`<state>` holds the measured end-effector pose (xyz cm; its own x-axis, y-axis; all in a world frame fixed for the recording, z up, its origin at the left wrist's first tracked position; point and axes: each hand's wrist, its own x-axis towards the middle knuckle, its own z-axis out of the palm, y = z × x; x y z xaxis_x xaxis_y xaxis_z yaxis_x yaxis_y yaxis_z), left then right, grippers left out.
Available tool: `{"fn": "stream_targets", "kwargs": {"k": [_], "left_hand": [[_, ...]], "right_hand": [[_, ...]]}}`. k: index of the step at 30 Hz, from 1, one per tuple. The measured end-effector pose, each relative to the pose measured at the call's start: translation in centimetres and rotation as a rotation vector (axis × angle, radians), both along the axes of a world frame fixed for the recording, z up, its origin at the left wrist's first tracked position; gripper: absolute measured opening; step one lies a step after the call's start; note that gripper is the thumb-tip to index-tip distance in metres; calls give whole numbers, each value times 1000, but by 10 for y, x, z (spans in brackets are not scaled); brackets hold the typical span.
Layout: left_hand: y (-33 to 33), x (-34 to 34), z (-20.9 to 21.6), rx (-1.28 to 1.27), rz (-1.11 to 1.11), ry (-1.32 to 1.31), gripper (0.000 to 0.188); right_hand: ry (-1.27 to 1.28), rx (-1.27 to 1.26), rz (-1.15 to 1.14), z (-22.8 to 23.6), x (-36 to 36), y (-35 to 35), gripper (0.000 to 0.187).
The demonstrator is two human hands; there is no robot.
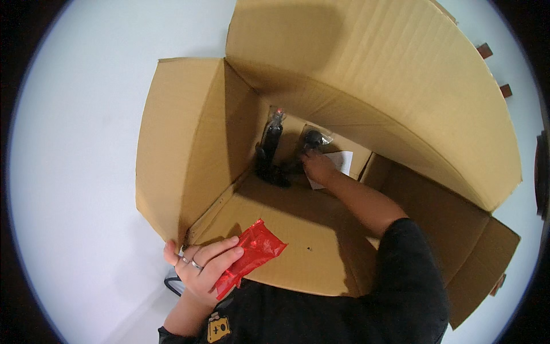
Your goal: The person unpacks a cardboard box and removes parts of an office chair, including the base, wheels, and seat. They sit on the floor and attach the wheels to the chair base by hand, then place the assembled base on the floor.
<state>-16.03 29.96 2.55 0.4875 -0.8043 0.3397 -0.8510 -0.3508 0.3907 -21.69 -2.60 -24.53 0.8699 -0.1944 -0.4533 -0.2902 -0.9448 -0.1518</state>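
In my left hand (pixel 209 264), at the near left edge of the box, is a red shiny packet (pixel 256 252), pressed under the fingers. Deep in the open cardboard box (pixel 286 215), my right hand (pixel 318 167) has its fingers curled at a black part in a clear plastic bag (pixel 313 138); the fingertips are partly hidden. Left of that hand, a long black tool-like object (pixel 271 140) with a clear-wrapped, reddish tip leans in the box corner. A white sheet of paper (pixel 342 162) lies on the box bottom beside my right wrist.
The box's tall far flap (pixel 372 51) stands up, its left flap (pixel 169 137) spreads outward and its right flap (pixel 481 269) folds out. A black cable (pixel 171 283) shows beside my left wrist. Small brown blocks (pixel 484 51) stick out beyond the far flap.
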Motion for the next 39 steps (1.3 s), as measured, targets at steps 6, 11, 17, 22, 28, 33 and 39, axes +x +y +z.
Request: {"fn": "stream_targets", "kwargs": {"k": [6, 11, 17, 22, 28, 33, 39], "left_hand": [[-2, 2, 3, 32, -25, -41, 19], [1, 2, 1, 23, -30, -15, 22], [1, 3, 8, 51, -33, -53, 27], [-10, 7, 34, 250, 4, -71, 25], [2, 5, 23, 67, -63, -11, 18], [21, 7, 13, 30, -14, 59, 15], [4, 0, 1, 18, -6, 31, 15]], "right_hand": [[-136, -138, 32, -42, 29, 11, 50], [-9, -19, -193, 13, -5, -4, 54], [-666, 593, -359, 153, -31, -2, 52], [-771, 891, 103, 266, -11, 75, 52], [-442, 1948, -379, 183, 30, 47, 33], [-377, 514, -305, 19, 52, 73, 30], [-910, 1202, -564, -119, 79, 90, 25]]}}
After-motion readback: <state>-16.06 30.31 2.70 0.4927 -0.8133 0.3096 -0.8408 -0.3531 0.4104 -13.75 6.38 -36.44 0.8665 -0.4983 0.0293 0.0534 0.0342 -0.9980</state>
